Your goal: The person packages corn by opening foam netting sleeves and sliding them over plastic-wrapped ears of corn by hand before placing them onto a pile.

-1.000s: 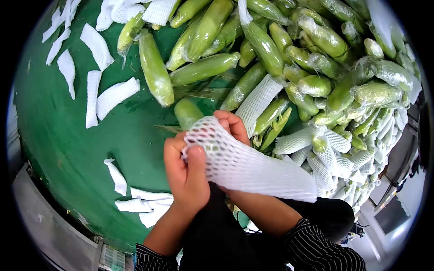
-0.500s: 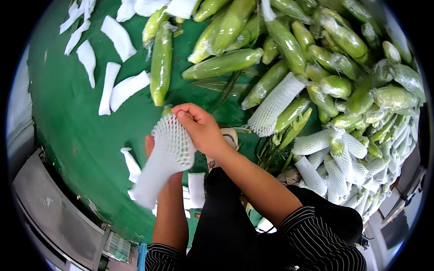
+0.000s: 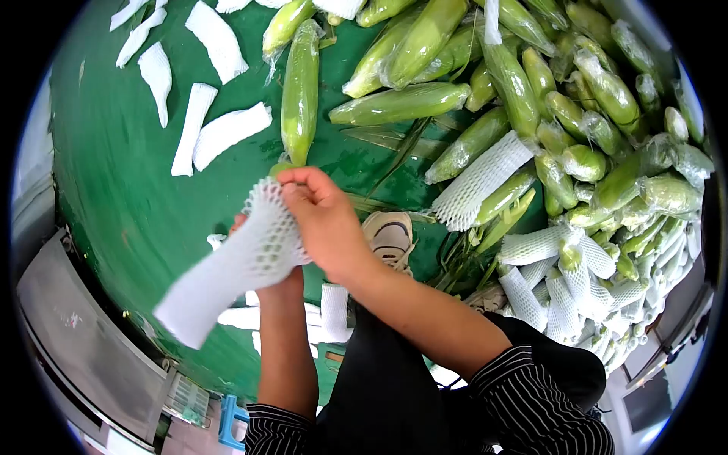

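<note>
A white foam net sleeve point(image 3: 227, 262) hangs down to the left from my two hands. The fingers of my right hand point(image 3: 326, 224) pinch its upper mesh end, where the green tip of a wrapped corn cob point(image 3: 282, 164) shows. My left hand point(image 3: 241, 221) lies mostly behind the sleeve, with only fingertips and wrist in view, so its grip is hidden. Just above my hands a wrapped green cob point(image 3: 301, 91) lies upright in view. Another cob point(image 3: 400, 104) lies across to the right.
Loose foam sleeves point(image 3: 231, 135) lie at the upper left, others below my hands. A large pile of wrapped cobs point(image 3: 607, 91) fills the upper right, with sleeved cobs point(image 3: 563, 303) beneath. Husk leaves point(image 3: 455, 262), a shoe point(image 3: 390, 236), a metal panel point(image 3: 83, 311) and a blue stool point(image 3: 230, 421) also show.
The sleeve and both hands have moved left and the sleeve's free end has swung from lower right to lower left. The view has shifted too, showing the shoe and stool.
</note>
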A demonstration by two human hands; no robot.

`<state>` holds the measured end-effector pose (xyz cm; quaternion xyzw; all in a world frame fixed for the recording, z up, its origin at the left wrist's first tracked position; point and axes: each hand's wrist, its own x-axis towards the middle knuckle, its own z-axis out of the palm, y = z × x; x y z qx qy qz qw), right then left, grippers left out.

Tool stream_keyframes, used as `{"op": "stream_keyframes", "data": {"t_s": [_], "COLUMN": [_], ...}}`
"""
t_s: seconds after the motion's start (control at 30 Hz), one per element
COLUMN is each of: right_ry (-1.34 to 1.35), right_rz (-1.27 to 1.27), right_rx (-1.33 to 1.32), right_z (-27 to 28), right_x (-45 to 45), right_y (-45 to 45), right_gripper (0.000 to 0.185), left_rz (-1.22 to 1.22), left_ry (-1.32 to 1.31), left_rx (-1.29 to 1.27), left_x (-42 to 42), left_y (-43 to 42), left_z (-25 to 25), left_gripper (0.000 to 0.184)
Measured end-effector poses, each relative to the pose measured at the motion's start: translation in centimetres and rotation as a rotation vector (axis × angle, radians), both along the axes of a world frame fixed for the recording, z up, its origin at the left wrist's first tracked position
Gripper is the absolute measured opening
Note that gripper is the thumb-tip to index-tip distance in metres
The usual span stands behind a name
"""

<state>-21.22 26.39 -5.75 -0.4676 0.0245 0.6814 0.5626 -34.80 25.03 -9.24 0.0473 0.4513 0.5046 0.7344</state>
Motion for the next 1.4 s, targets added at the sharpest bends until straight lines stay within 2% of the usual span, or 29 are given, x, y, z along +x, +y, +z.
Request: {"op": "stream_keyframes", "data": {"t_s": [0.03,0.13,0.2,0.27,0.3,0.4,0.43,0.47,0.53,0.6,0.67,0.7,0.73,0.77,0.8,0.83,0.9,0.93,0.97,1.0,1.07,1.13,1.17,1.2,1.27,1.3,1.33,1.37,1.4], "right_ry": [0.04,-0.096,-0.29,-0.386,-0.424,-0.546,-0.588,-0.633,-0.608,-0.481,-0.279,-0.043,0.172,0.528,0.61,0.618,0.75,0.868,0.765,0.65,0.412,0.221,0.165,0.096,-0.101,-0.219,-0.343,-0.473,-0.437], "right_rz": [-0.013,0.085,0.154,0.186,0.192,0.217,0.236,0.249,0.24,0.218,0.165,0.094,-0.009,-0.224,-0.241,-0.303,-0.516,-0.681,-0.752,-0.819,-0.703,-0.487,-0.403,-0.298,-0.015,0.188,0.389,0.581,0.618], "right_rx": [0.003,0.099,0.088,0.034,0.044,0.052,0.063,0.078,0.134,0.141,0.116,0.033,0.058,0.035,0.02,0.176,0.432,0.524,0.316,0.116,-0.248,-0.325,-0.28,-0.259,-0.222,-0.139,-0.052,0.035,0.085], "right_z": [0.5,1.5,-1.3,-3.9,-4.7,-7.2,-8.7,-10.1,-11.4,-11.5,-10.9,-9.1,-9.1,-7.0,-9.3,-9.8,-7.6,-5.2,-6.2,-7.5,-6.8,-6.1,-5.9,-6.3,-7.4,-7.2,-6.8,-6.2,-3.7], "right_x": [-0.7,-1.5,-1.9,-1.4,-1.3,-0.7,-0.6,-0.4,-0.2,-0.2,0.6,1.9,2.8,4.0,4.4,5.8,7.2,7.4,6.7,6.2,5.8,6.4,6.5,6.6,6.8,6.9,7.0,7.1,7.0], "right_y": [0.5,2.3,2.7,2.6,2.6,1.8,1.7,1.8,2.1,1.9,2.0,0.9,-1.5,-5.0,-9.9,-13.9,-18.3,-19.6,-22.0,-24.1,-23.7,-21.8,-20.4,-19.3,-17.9,-17.5,-16.6,-15.3,-13.1], "right_gripper": [0.021,0.021,0.021,0.022,0.022,0.023,0.023,0.024,0.025,0.026,0.028,0.033,0.035,0.04,0.044,0.042,0.037,0.034,0.03,0.026,0.021,0.022,0.021,0.015,0.021,0.028,0.035,0.041,0.057], "left_rz": [-0.039,-0.026,0.018,0.073,0.117,0.157,0.199,0.192,0.183,-0.18,-0.284,-0.358,-0.494,-0.396,-0.553,-0.714,-1.215,-1.146,-1.076,-0.695,-0.732,-1.037,-1.189,-1.28,-1.338,-1.288,-1.022,-0.791,-0.691], "left_ry": [0.045,0.068,0.185,0.306,0.26,0.104,0.173,0.186,0.225,0.858,0.99,1.107,1.326,1.446,1.205,1.17,0.76,0.891,1.006,1.365,1.618,1.68,1.717,1.701,1.448,1.433,1.345,1.026,0.798], "left_rx": [0.087,0.042,0.016,-0.024,-0.039,-0.023,0.026,0.022,0.011,0.402,0.464,0.52,0.613,0.524,0.588,1.027,1.177,1.077,0.966,0.66,0.354,0.355,0.347,0.302,0.194,0.258,0.249,0.114,0.079], "left_x": [0.8,1.5,0.6,-0.6,-0.7,-1.7,-0.2,-0.1,-2.2,-3.0,-0.5,1.0,3.4,6.2,6.8,7.3,7.7,6.2,4.7,1.4,-5.2,-7.4,-8.5,-8.4,-9.1,-8.8,-7.1,-5.7,-4.4], "left_y": [0.4,2.4,2.8,2.2,1.9,1.1,1.1,1.5,1.2,0.1,0.6,0.8,0.1,-0.8,-2.5,-3.5,-2.1,-3.4,-4.6,-10.6,-13.5,-17.0,-18.2,-18.9,-19.4,-19.0,-17.0,-14.5,-11.6], "left_z": [1.0,3.1,1.9,-0.3,-1.1,-6.6,-6.5,-8.5,-16.1,-17.6,-11.8,-8.4,-4.3,-1.3,0.6,1.2,4.2,3.0,1.7,-2.8,-4.5,-3.3,-2.9,-3.0,-5.0,-5.1,-4.2,-3.1,-1.5], "left_gripper": [0.051,0.048,0.045,0.041,0.029,0.024,0.024,0.026,0.029,0.03,0.027,0.025,0.02,0.015,0.008,0.012,0.01,0.013,0.017,0.026,0.042,0.046,0.048,0.057,0.059,0.061,0.059,0.061,0.063]}}
